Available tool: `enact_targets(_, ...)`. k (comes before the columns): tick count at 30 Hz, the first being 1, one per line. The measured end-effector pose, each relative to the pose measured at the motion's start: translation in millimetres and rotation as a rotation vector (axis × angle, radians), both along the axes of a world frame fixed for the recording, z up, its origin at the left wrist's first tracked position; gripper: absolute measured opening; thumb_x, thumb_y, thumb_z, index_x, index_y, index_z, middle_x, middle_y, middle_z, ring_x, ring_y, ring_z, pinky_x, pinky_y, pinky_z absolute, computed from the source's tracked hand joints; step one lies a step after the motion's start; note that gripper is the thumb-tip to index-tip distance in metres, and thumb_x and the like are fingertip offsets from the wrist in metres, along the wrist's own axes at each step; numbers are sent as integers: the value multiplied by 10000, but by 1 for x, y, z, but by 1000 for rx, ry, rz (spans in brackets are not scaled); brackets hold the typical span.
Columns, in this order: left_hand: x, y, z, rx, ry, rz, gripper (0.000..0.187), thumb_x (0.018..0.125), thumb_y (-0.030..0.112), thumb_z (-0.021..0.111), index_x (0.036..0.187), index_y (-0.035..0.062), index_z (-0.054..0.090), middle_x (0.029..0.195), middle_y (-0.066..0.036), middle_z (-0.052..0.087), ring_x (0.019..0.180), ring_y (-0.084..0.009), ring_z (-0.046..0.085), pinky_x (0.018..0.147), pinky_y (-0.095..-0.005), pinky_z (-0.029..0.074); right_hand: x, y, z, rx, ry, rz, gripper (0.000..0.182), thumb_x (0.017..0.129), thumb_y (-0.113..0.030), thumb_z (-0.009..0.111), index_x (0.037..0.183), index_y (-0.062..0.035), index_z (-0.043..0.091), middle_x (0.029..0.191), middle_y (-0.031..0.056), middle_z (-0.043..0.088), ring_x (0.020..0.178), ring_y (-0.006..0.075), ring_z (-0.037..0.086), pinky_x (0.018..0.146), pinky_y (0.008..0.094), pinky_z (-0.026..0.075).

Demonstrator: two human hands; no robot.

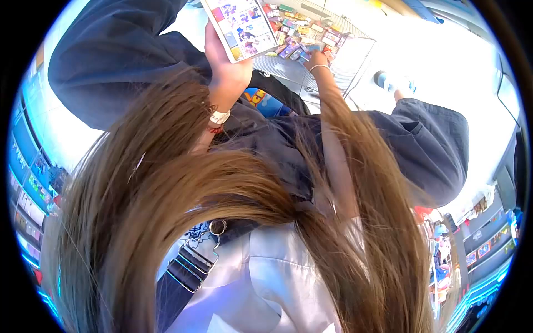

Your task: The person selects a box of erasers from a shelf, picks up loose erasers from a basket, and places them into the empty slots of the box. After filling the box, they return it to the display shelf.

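Observation:
My left hand (229, 69) grips the lower left part of a flat white-framed panel (242, 28) covered with colourful cartoon pictures. The panel is tilted, with its picture side toward me. To its right, my right hand (317, 59) reaches down into a pile of small colourful boxes (300, 30). Its fingers are bent round a small bluish box (314, 48) at the near edge of the pile. The boxes lie loosely jumbled in a wire mesh basket (355, 58). Part of the pile is hidden behind the panel.
Dark trouser legs (427, 144) spread to either side of the basket. A dark bag (266, 102) with a bright blue print lies between them. Long hair (183, 188) hangs across much of the view. Stocked shelves (33, 183) stand at the left, and more goods (441, 261) at the right.

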State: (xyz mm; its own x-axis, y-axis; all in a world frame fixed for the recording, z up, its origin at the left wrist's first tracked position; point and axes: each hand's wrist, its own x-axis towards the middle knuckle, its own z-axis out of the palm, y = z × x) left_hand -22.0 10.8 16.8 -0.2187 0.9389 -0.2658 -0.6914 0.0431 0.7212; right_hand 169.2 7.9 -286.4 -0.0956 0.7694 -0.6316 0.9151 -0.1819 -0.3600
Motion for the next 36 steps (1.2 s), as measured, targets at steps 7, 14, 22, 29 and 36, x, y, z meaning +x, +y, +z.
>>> enact_targets(7, -24, 6, -46, 17, 180, -74, 382, 894, 184, 406, 1235, 11, 401, 1118, -149, 539, 978, -271, 576, 854, -395, 475, -9, 2, 5, -115, -52, -105, 390, 709, -237, 696, 1011, -3, 618, 1042, 224, 610, 999, 348, 588, 862, 385, 475)
enact_targets(14, -21, 7, -56, -66, 313, -69, 511, 907, 364, 325, 1288, 26, 373, 1219, -210, 483, 1044, -324, 532, 885, -449, 427, -15, 19, 71, -301, -282, -246, 368, 847, -289, 580, 1131, -55, 585, 1221, 145, 536, 1110, 269, 548, 839, 363, 487)
enact_targets(22, -23, 13, -35, -44, 85, -87, 542, 918, 438, 312, 1267, 35, 409, 1182, -206, 522, 1008, -333, 549, 863, -448, 440, -31, 68, 33, 540, 83, 269, 342, 797, -41, 520, 1136, -33, 476, 1191, 189, 503, 1092, 330, 527, 841, 395, 498)
enact_targets(29, -32, 14, -20, -68, 199, -63, 521, 914, 435, 324, 1240, 50, 453, 1128, -165, 569, 962, -314, 575, 841, -434, 462, -49, 86, 0, 372, -63, 227, 349, 802, -34, 521, 1144, -52, 458, 1139, 170, 537, 1099, 324, 523, 846, 400, 498)
enact_targets(36, -17, 24, -2, 17, -347, -123, 580, 907, 445, 254, 1302, 35, 368, 1179, -241, 512, 954, -347, 556, 756, -444, 471, -37, 96, -2, 138, -22, 194, 277, 818, -62, 536, 1087, -14, 489, 1109, 203, 547, 1043, 324, 558, 857, 378, 491)
